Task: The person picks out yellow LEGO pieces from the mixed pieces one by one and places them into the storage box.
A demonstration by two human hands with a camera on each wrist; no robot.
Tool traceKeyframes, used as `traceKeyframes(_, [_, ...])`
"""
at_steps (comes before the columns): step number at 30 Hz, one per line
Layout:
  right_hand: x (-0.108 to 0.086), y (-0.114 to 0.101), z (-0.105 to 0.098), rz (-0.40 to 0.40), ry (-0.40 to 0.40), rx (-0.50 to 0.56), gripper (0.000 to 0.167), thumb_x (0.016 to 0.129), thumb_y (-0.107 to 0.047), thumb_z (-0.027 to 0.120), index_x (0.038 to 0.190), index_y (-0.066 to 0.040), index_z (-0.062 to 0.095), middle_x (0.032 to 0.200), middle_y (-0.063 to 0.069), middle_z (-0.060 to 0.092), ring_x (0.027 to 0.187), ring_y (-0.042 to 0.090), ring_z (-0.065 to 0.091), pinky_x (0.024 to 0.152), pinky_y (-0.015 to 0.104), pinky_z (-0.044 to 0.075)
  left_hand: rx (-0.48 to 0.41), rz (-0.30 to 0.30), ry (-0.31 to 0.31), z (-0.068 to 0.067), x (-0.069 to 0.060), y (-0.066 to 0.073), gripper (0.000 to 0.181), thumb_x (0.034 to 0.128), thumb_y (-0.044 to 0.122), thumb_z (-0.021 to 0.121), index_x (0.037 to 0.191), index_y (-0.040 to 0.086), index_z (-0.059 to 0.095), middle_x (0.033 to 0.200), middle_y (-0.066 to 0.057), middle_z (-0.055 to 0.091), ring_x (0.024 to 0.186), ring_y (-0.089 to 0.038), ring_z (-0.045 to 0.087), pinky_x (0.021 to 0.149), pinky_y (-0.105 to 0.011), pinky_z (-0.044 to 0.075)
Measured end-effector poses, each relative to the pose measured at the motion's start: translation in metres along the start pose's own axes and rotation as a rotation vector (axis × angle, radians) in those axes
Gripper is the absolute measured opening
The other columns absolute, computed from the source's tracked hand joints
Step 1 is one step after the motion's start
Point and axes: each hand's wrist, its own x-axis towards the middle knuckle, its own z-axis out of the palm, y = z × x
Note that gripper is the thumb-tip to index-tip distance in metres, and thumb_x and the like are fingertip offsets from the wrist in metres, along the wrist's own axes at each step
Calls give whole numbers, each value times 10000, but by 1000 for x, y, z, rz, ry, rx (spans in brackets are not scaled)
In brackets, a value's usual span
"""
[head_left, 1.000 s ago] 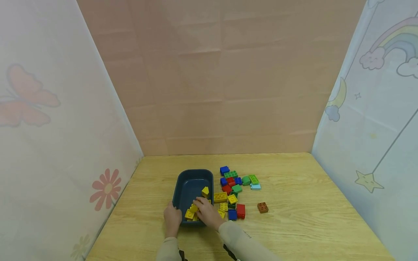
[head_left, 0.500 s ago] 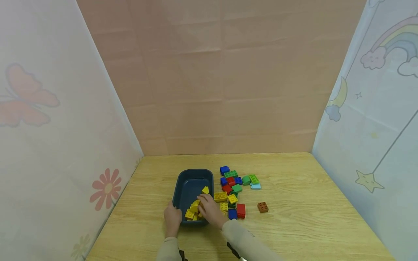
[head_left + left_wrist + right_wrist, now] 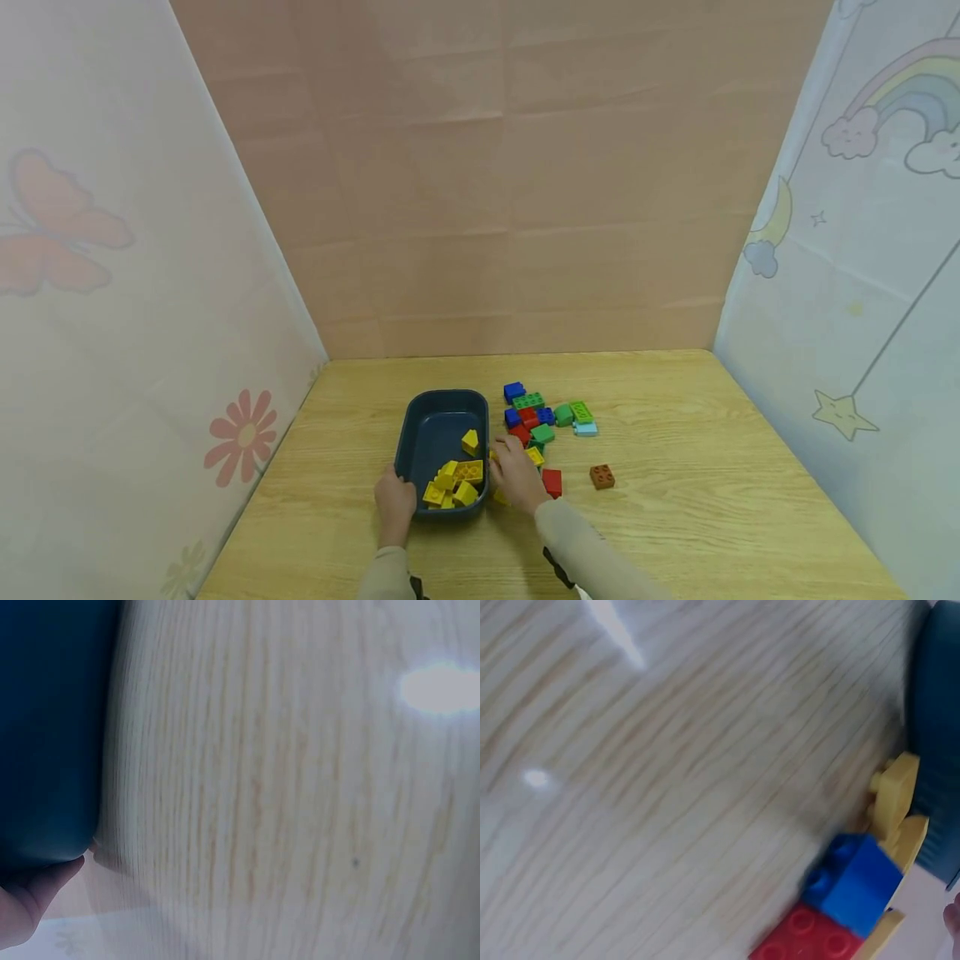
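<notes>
My left hand (image 3: 395,500) grips the left rim of a dark blue plastic bin (image 3: 406,433). In the left wrist view, fingers (image 3: 56,877) lie against the bin's rounded side. Several yellow toy bricks (image 3: 468,472) are inside the bin, mostly at its near end. Just outside the right rim, my right hand (image 3: 520,477) reaches down over yellow bricks on the table. A sliver of one yellow brick (image 3: 492,456) shows at its fingertips; whether they pinch it is hidden. Beside the bin in the right wrist view are yellow bricks (image 3: 896,795), a blue brick (image 3: 859,885) and a red brick (image 3: 810,937).
Right of the bin spreads a loose pile of toy bricks, with a green brick (image 3: 528,402), a blue brick (image 3: 513,390) and a light blue brick (image 3: 586,429) among them. A brown brick (image 3: 602,476) lies apart on the wooden table (image 3: 675,500). Printed cloth walls stand at both sides.
My right hand has left the bin's inside and moved right, over the bricks beside the rim. A long yellow brick now lies uncovered in the bin. The left hand stays put.
</notes>
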Motion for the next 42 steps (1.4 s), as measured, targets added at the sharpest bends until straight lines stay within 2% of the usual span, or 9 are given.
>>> traceKeyframes(4, [-3, 9, 0, -5, 38, -26, 238, 768, -36, 640, 997, 28, 625, 1048, 183, 535, 979, 282, 510, 780, 368, 472, -5, 20, 15, 2, -1, -3, 414, 734, -101, 471, 1133, -206, 451, 956, -331, 573, 892, -439, 555, 710, -490, 469])
traceKeyframes(12, [-8, 28, 3, -24, 105, -163, 227, 705, -17, 686, 921, 35, 640, 959, 175, 550, 892, 289, 525, 733, 368, 477, -5, 33, 18, 3, -2, -4, 414, 734, -104, 469, 1133, -212, 448, 946, -333, 574, 870, -433, 565, 674, -476, 483])
traceKeyframes(15, [-9, 33, 1, 2, 79, -202, 221, 704, -21, 687, 909, 41, 634, 955, 191, 546, 895, 302, 524, 741, 371, 475, 1, 39, 25, 3, -2, -4, 407, 733, -106, 473, 1124, -215, 452, 937, -331, 577, 860, -430, 569, 665, -473, 484])
traceKeyframes(22, [-12, 36, -4, 75, -7, -219, 223, 734, -34, 667, 936, 52, 628, 1014, 239, 536, 963, 339, 509, 764, 394, 471, 18, 34, 35, 3, -1, -3, 403, 730, -99, 484, 1119, -206, 466, 922, -315, 590, 848, -420, 577, 670, -473, 483])
traceKeyframes(29, [-15, 41, -3, 91, -29, -233, 224, 742, -49, 668, 939, 50, 630, 1021, 237, 545, 970, 338, 510, 776, 396, 465, 18, -1, 19, 3, 1, 0, 422, 739, -89, 480, 1148, -190, 455, 970, -321, 576, 898, -430, 557, 713, -487, 469])
traceKeyframes(37, [-17, 44, -2, 112, -54, -223, 226, 741, -54, 681, 942, 31, 619, 960, 196, 531, 845, 297, 527, 647, 354, 488, 18, -7, 19, 3, 1, 0, 425, 742, -88, 472, 1157, -181, 455, 960, -317, 576, 906, -442, 547, 733, -504, 456])
traceKeyframes(42, [-18, 42, -2, 124, -68, -221, 235, 742, -60, 685, 949, 30, 617, 948, 181, 529, 824, 283, 528, 627, 341, 488, 20, -10, 11, 3, 2, -2, 430, 747, -91, 472, 1166, -186, 444, 985, -327, 566, 924, -441, 542, 739, -499, 457])
